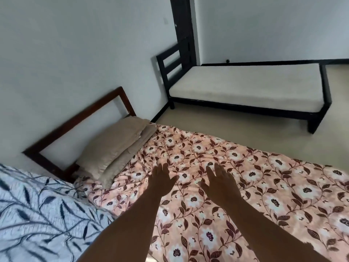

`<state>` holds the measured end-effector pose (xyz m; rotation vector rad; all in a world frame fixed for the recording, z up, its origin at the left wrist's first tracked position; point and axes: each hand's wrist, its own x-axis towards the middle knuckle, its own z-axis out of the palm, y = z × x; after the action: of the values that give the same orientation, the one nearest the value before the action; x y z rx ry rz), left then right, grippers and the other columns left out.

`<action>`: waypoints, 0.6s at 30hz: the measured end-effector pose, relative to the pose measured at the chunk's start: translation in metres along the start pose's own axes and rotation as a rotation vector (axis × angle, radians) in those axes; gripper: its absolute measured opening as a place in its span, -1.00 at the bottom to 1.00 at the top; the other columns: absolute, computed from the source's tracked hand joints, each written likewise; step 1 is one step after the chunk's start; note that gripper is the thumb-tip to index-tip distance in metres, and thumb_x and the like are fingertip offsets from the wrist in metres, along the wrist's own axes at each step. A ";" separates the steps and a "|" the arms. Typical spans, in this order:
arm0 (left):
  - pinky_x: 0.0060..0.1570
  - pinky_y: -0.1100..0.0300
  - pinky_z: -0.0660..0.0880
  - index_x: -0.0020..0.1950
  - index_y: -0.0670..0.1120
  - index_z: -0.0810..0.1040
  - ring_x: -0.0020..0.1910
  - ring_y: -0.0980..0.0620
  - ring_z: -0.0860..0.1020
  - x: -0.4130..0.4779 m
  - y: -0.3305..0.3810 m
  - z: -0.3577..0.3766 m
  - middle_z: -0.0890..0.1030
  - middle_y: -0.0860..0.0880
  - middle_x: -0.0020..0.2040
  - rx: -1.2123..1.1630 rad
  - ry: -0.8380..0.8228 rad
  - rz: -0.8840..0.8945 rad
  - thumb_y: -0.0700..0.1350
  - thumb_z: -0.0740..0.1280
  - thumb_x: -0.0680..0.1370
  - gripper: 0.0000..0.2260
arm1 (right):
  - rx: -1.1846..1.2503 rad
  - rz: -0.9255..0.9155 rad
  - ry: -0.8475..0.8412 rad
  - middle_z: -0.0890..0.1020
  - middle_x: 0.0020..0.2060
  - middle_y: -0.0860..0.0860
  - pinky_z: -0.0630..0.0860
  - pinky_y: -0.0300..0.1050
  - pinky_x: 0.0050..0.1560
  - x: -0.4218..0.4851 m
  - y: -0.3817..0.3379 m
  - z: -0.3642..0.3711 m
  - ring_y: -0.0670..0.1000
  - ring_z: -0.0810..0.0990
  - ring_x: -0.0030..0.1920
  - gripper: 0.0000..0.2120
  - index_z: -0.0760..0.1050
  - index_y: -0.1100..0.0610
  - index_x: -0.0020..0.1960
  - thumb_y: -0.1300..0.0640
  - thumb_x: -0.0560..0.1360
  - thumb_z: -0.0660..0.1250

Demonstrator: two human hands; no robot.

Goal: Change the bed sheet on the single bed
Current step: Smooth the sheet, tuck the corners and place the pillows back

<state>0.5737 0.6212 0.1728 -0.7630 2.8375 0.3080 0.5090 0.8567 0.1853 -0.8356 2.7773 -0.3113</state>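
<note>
Both hands are out flat over the middle of the bed, fingers spread, nothing gripped: left hand (pixel 162 178) and right hand (pixel 220 183) side by side above the pink floral sheet (pixel 245 186). Can't quite tell if the palms are pressing the fabric or just hovering. That sheet covers the mattress right up to the far edge, a bit wrinkled near the head end. Two beige pillows (pixel 115 148) sit stacked against the brown headboard (pixel 79 118). A blue-and-white leafy cloth (pixel 37 214) is bunched at the near left corner. Looks like the smoothing stage to me; next would be sweeping wrinkles outward toward the edges. Plenty of open floor past the far side before the bare black-framed bed (pixel 245 87).
</note>
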 end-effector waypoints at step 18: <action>0.52 -0.11 0.17 0.63 -0.14 0.03 0.60 -0.19 0.07 0.184 -0.220 0.052 0.07 -0.19 0.63 0.077 -0.251 0.181 0.29 0.17 0.61 -0.24 | -0.050 0.249 -0.195 0.05 0.63 0.22 0.09 0.15 0.58 0.152 -0.136 0.089 0.20 0.00 0.63 -0.25 0.00 0.06 0.65 -0.36 0.62 -0.04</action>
<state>0.5363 0.3611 0.0469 -0.4202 2.6644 0.2956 0.4799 0.6481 0.1135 -0.4917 2.6745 -0.1099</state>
